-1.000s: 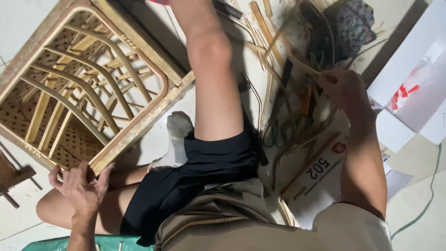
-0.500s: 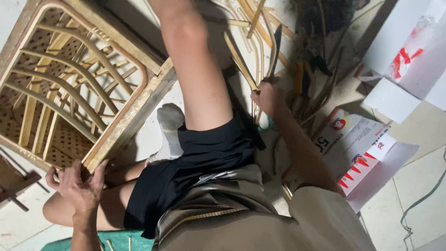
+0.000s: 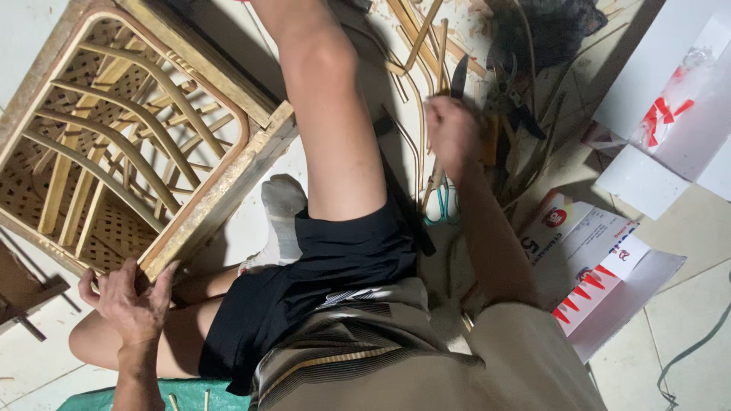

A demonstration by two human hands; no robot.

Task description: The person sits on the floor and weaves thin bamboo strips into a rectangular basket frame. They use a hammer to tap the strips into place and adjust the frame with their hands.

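Rattan frame (image 3: pixel 137 144) lies tilted on the tiled floor (image 3: pixel 685 251) at upper left, its lower corner resting against the person's bent leg, with the left hand (image 3: pixel 131 301) closed around that corner from below. The right hand (image 3: pixel 451 131) is shut in a fist on a dark-bladed tool (image 3: pixel 458 76) whose tip points upward, positioned over loose rattan strips (image 3: pixel 426 34) scattered beside the outstretched leg. Flattened cardboard (image 3: pixel 601 259) lies near the right arm, and a white sock (image 3: pixel 280 209) sits just beside the frame.

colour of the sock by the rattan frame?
White sock, seen clearly in the head view beside the tan rattan frame.
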